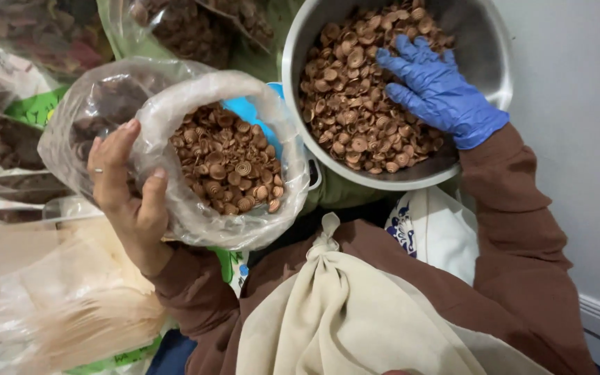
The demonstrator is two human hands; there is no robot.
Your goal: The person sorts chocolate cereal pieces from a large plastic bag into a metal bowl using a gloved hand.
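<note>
Head view, looking down at a seated person's lap. The left hand (123, 184), bare, grips the rolled-back rim of a clear plastic bag (196, 208), thumb on the near side and fingers on the far side; this hold keeps the mouth of the bag open and facing upward, so that the small brown spiral pieces (227, 163) inside it stay put. The right hand (439, 90), in a blue glove, lies with fingers spread and half-curled on a heap of the same spiral pieces in a steel bowl (480, 55), touching them; whether it encloses any cannot be told. The bowl sits just right of the bag, its rim close to the bag's mouth, with a blue object (248, 110) partly hidden between them. A knotted cream cloth bundle (342, 305) rests on the lap, near the viewer. To the left and far side lie further plastic bags of dark contents (8, 139), and at near left a bag of pale material (57, 298); these crowd the space left of the open bag.
</note>
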